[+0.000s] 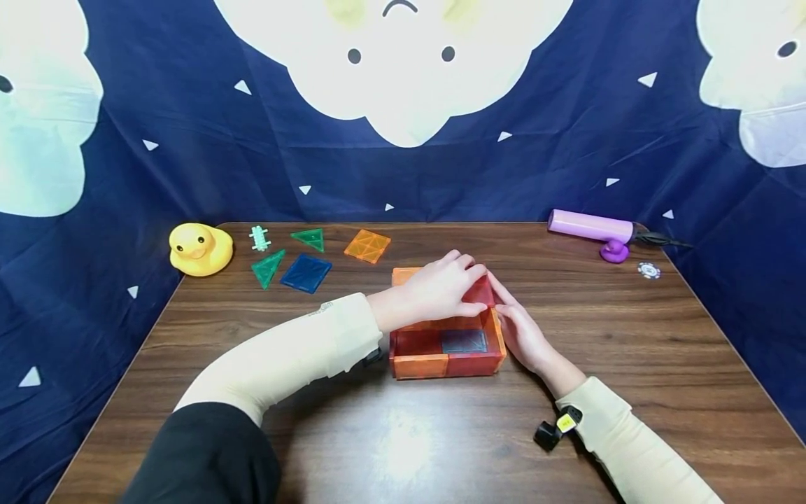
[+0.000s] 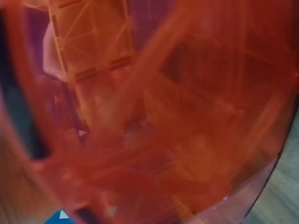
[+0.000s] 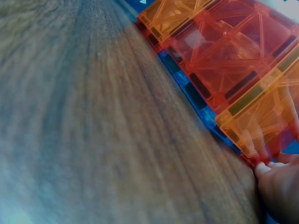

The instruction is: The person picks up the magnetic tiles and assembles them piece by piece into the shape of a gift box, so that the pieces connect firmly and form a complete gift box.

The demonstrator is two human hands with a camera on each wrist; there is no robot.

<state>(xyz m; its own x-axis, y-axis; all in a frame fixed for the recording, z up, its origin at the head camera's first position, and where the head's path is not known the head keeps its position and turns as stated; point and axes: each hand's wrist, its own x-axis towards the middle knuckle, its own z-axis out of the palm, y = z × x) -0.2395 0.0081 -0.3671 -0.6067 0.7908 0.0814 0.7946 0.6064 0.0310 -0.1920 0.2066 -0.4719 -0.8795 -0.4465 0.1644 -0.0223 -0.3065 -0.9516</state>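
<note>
Mid-table, left hand [image 1: 441,287] pinches the magnetic-tile box [image 1: 447,350] at its back red wall; right hand [image 1: 522,329], fingers straight, braces the right wall; uneven pressure would likely collapse the walls.

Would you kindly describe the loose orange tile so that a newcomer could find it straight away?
Start at the yellow rubber duck on the far left corner of the wooden table. A small cluster of flat tiles lies to its right, and the orange square tile is the rightmost. Its neighbours are green triangles and a blue square tile; it alone is orange.
</note>
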